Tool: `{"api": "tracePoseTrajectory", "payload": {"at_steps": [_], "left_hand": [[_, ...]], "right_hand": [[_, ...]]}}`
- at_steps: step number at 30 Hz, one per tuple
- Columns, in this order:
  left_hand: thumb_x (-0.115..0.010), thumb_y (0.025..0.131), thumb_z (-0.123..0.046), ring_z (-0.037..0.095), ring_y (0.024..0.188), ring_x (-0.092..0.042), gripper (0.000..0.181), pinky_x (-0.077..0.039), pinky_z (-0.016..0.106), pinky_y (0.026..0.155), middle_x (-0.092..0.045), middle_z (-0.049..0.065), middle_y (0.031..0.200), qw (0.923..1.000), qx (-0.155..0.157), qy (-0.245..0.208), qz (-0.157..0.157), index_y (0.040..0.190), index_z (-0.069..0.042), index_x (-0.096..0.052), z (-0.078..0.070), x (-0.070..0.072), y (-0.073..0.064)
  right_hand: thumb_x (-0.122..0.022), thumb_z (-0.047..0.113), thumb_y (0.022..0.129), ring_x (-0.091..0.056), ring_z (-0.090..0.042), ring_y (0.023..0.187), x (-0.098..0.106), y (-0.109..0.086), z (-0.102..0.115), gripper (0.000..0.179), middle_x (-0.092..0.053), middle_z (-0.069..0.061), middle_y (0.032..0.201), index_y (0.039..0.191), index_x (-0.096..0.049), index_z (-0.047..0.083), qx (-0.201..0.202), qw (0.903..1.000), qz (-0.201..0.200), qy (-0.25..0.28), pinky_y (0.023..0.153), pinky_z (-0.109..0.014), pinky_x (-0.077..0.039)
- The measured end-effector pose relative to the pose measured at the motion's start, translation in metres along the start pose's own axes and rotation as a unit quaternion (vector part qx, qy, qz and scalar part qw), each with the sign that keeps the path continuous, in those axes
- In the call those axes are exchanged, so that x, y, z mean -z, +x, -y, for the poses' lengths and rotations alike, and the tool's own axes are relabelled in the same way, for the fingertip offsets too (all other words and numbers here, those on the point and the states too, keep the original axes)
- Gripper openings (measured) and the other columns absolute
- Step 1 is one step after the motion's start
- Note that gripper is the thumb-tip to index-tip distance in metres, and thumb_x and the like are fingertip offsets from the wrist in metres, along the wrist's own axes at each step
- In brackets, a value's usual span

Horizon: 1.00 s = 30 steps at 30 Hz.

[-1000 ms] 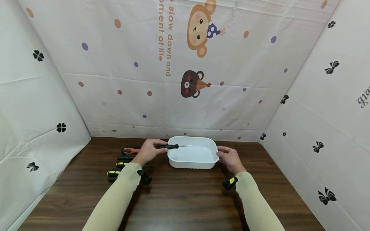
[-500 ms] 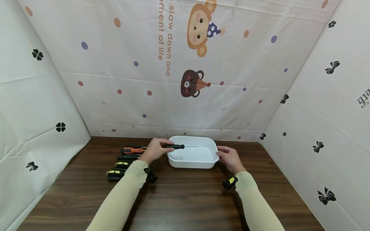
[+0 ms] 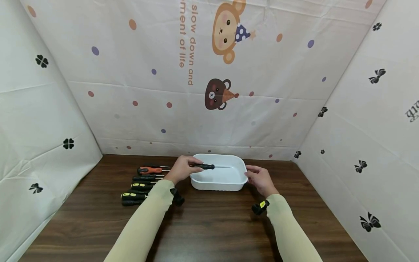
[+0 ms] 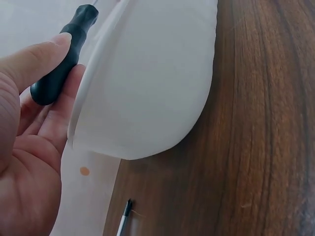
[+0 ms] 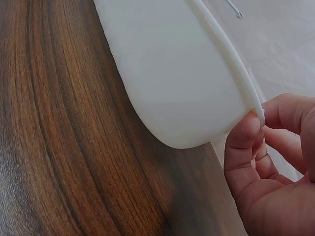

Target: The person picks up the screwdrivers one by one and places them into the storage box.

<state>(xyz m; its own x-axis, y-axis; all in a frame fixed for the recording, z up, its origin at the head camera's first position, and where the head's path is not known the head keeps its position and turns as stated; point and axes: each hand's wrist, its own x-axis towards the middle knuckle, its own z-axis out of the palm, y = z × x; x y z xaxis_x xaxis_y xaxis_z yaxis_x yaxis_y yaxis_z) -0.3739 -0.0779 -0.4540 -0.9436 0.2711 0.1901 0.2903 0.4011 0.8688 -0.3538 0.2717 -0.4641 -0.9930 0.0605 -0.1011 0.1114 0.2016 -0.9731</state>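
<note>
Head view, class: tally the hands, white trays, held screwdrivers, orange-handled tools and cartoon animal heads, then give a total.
Hands (left hand, right hand): 2
White tray: 1
Held screwdriver: 1
Orange-handled tool: 1
Cartoon animal heads (tan head, brown head): 2
Total: 7

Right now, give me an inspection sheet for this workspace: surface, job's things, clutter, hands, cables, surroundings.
Surface: dark wood-grain table.
Job's things: black-handled screwdriver, held over the white tray; other screwdrivers lie grouped left of the tray, partly hidden.
Clutter: nothing seen beyond these.
Hands: left hand pinches the screwdriver's handle; right hand pinches the tray's right-end rim.
Cables: nothing seen.
Surroundings: creased, printed white sheets at the back and both sides.
</note>
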Motion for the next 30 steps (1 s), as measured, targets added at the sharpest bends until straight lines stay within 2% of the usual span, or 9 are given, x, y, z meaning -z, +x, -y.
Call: {"api": "tracePoseTrajectory", "payload": {"at_steps": [9,14,24,30], "left_hand": [[-0.089,0.081,-0.020,0.012,0.090,-0.068,0.024,-0.058,0.030,0.080,-0.077,0.000,0.106,0.9991,-0.017,0.036,0.015,0.105,-0.020,-0.083,-0.007,-0.007,0.011],[-0.089,0.081,-0.018,0.012,0.088,-0.068,0.023,-0.056,0.030,0.079,-0.078,-0.001,0.103,0.9984,-0.020,0.051,0.017,0.103,-0.018,-0.084,-0.012,-0.011,0.018],[-0.088,0.082,-0.019,0.013,0.092,-0.067,0.024,-0.056,0.030,0.079,-0.077,0.000,0.108,0.9956,0.002,0.086,0.036,0.105,-0.016,-0.083,-0.016,-0.019,0.031],[-0.088,0.082,-0.020,0.014,0.094,-0.065,0.022,-0.055,0.032,0.081,-0.076,-0.001,0.110,0.9931,0.023,0.105,0.047,0.103,-0.018,-0.083,-0.016,-0.024,0.040]], "right_hand": [[-0.069,0.009,0.097,-0.063,-0.015,0.076,0.001,0.002,-0.001,0.040,-0.070,-0.015,0.119,0.135,-0.064,-0.001,-0.006,1.0000,-0.002,0.002,0.075,-0.030,-0.060],[-0.070,0.011,0.097,-0.064,-0.014,0.077,0.001,0.002,-0.002,0.040,-0.070,-0.013,0.118,0.136,-0.064,0.000,-0.009,1.0000,-0.002,0.000,0.078,-0.031,-0.060],[-0.068,0.011,0.098,-0.064,-0.018,0.081,0.002,0.006,-0.005,0.039,-0.066,-0.018,0.127,0.136,-0.064,0.002,-0.012,0.9999,-0.003,-0.003,0.075,-0.028,-0.060],[-0.067,0.010,0.098,-0.064,-0.019,0.082,0.002,0.005,-0.003,0.038,-0.065,-0.020,0.130,0.135,-0.065,0.002,-0.012,0.9999,-0.005,-0.004,0.078,-0.032,-0.061]]}}
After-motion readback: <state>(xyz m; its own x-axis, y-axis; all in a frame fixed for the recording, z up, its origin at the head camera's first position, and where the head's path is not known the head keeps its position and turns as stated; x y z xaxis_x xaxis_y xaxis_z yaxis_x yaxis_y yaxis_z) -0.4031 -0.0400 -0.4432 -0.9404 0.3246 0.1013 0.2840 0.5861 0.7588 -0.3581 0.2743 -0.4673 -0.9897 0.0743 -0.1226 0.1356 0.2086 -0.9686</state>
